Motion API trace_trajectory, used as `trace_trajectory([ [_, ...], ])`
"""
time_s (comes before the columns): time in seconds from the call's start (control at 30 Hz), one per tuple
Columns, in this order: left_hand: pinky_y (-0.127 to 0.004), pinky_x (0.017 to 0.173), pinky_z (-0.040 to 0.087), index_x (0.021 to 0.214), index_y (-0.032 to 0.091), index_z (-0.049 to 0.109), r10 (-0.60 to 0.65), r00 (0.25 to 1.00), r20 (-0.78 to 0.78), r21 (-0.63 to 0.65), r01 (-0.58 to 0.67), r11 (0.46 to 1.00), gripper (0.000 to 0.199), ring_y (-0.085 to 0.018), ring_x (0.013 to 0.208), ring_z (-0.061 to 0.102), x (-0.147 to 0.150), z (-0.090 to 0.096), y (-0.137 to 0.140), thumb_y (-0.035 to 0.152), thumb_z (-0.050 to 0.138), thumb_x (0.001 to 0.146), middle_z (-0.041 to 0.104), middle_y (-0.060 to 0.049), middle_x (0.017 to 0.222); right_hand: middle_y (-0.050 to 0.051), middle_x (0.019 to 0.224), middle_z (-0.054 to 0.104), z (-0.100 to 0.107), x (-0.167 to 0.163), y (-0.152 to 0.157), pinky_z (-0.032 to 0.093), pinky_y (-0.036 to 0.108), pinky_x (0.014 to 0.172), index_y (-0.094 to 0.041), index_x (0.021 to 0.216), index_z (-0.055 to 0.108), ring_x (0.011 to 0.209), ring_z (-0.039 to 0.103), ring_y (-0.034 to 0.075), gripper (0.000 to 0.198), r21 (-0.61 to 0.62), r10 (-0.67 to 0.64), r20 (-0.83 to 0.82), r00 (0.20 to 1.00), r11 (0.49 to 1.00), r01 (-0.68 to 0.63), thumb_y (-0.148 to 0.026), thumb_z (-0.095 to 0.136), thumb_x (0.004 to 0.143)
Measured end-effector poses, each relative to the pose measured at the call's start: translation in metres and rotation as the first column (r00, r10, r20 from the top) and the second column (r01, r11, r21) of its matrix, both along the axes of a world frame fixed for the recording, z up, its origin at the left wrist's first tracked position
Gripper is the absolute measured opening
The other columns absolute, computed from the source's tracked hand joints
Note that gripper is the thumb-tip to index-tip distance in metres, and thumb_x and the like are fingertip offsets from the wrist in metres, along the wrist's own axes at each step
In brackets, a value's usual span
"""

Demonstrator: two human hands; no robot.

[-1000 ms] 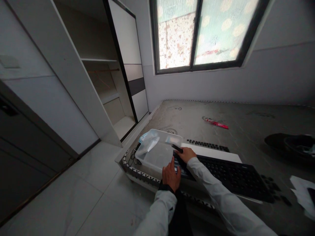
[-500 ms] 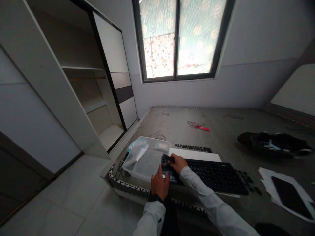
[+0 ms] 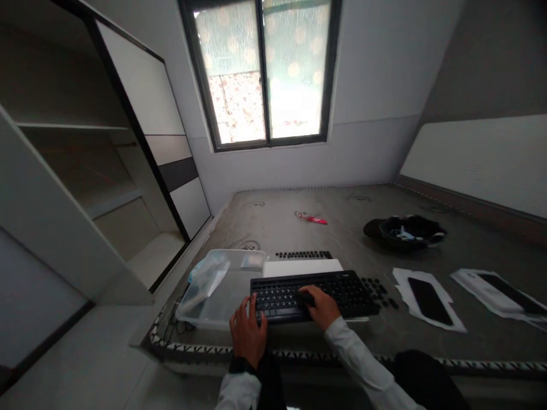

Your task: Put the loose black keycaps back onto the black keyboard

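Since the earlier frame, both hands have shifted rightward along the black keyboard (image 3: 314, 293). Left hand (image 3: 248, 336), fingers spread, steadies its 9 o'clock end beside the clear plastic bin (image 3: 217, 290). Right hand (image 3: 320, 304) grasps a small dark tool over the key rows. Loose keycaps (image 3: 378, 287) at 3 o'clock suggest partial key removal; most keys remain seated.

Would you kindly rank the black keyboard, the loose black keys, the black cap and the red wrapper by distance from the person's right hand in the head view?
From the right hand:
1. Black keyboard, under the hand.
2. Loose black keys, just right of the keyboard.
3. Black cap, far right.
4. Red wrapper, toward the window.
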State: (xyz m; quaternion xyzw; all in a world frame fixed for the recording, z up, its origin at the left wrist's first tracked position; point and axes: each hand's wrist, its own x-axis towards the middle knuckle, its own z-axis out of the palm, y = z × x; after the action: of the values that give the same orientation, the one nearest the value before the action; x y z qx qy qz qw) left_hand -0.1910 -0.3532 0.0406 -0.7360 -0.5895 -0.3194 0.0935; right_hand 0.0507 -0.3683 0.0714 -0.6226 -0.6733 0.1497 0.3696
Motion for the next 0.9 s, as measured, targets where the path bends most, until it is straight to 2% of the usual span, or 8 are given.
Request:
trace_trajectory([
  [0.07, -0.04, 0.094, 0.041, 0.132, 0.023, 0.049, -0.129, 0.988, -0.084, 0.027, 0.132, 0.991, 0.043, -0.022, 0.112, 0.052, 0.004, 0.002, -0.004, 0.024, 0.048, 0.09, 0.055, -0.009, 0.126, 0.004, 0.105, 0.067, -0.003, -0.001, -0.014, 0.045, 0.032, 0.091, -0.022, 0.101, 0.062, 0.102, 0.061, 0.019, 0.045, 0.014, 0.014, -0.041, 0.999, 1.0, -0.014, -0.002, 0.046, 0.065],
  [0.17, -0.037, 0.093, 0.043, 0.131, 0.025, 0.05, -0.32, 0.929, -0.189, 0.02, 0.329, 0.944, 0.042, -0.02, 0.108, 0.056, 0.011, 0.001, -0.008, 0.026, 0.05, 0.089, 0.059, -0.007, 0.119, 0.005, 0.101, 0.067, -0.006, -0.008, -0.029, 0.046, 0.031, 0.089, -0.021, 0.098, 0.062, 0.098, 0.062, 0.019, 0.044, 0.019, 0.042, -0.093, 0.995, 0.999, -0.04, -0.001, 0.045, 0.063],
  [0.27, -0.034, 0.091, 0.045, 0.131, 0.025, 0.05, -0.433, 0.875, -0.218, -0.003, 0.443, 0.896, 0.041, -0.019, 0.105, 0.058, 0.017, -0.001, -0.01, 0.031, 0.051, 0.09, 0.062, -0.006, 0.116, 0.005, 0.098, 0.068, -0.012, -0.016, -0.037, 0.046, 0.032, 0.087, -0.021, 0.097, 0.062, 0.096, 0.063, 0.02, 0.045, 0.005, 0.083, -0.136, 0.987, 0.997, -0.083, -0.001, 0.047, 0.06],
  [0.37, -0.033, 0.088, 0.047, 0.13, 0.025, 0.05, -0.53, 0.817, -0.227, -0.07, 0.529, 0.846, 0.041, -0.019, 0.099, 0.06, 0.019, -0.002, -0.01, 0.037, 0.052, 0.09, 0.064, -0.005, 0.113, 0.004, 0.096, 0.069, -0.022, -0.022, -0.04, 0.047, 0.032, 0.085, -0.022, 0.098, 0.061, 0.093, 0.064, 0.02, 0.041, -0.006, 0.102, -0.234, 0.967, 0.994, -0.106, -0.004, 0.052, 0.063],
  [0.53, -0.033, 0.084, 0.048, 0.125, 0.024, 0.053, -0.586, 0.77, -0.253, -0.132, 0.573, 0.809, 0.037, -0.019, 0.095, 0.061, 0.019, 0.001, -0.012, 0.038, 0.054, 0.09, 0.066, -0.004, 0.107, 0.003, 0.09, 0.07, -0.037, -0.028, -0.045, 0.048, 0.032, 0.079, -0.023, 0.095, 0.058, 0.088, 0.066, 0.021, 0.025, -0.082, 0.07, -0.334, 0.94, 0.991, -0.103, -0.014, 0.058, 0.071],
  [0.7, -0.029, 0.072, 0.048, 0.1, 0.024, 0.064, -0.614, 0.729, -0.303, -0.159, 0.596, 0.787, 0.017, -0.017, 0.082, 0.062, 0.021, 0.0, -0.012, 0.035, 0.055, 0.09, 0.067, -0.002, 0.092, 0.002, 0.086, 0.07, -0.048, -0.039, -0.046, 0.048, 0.03, 0.077, -0.023, 0.09, 0.058, 0.084, 0.067, 0.02, 0.017, -0.094, 0.047, -0.419, 0.907, 0.991, -0.095, -0.018, 0.06, 0.074],
  [0.9, -0.023, 0.069, 0.05, 0.111, 0.027, 0.062, -0.636, 0.735, -0.235, -0.154, 0.617, 0.771, 0.025, -0.011, 0.078, 0.064, 0.019, -0.004, -0.012, 0.039, 0.049, 0.094, 0.068, -0.002, 0.095, 0.002, 0.081, 0.07, -0.06, -0.046, -0.043, 0.05, 0.032, 0.075, -0.021, 0.086, 0.059, 0.081, 0.067, 0.022, 0.011, -0.113, -0.003, -0.479, 0.878, 0.992, -0.059, -0.028, 0.06, 0.077],
])
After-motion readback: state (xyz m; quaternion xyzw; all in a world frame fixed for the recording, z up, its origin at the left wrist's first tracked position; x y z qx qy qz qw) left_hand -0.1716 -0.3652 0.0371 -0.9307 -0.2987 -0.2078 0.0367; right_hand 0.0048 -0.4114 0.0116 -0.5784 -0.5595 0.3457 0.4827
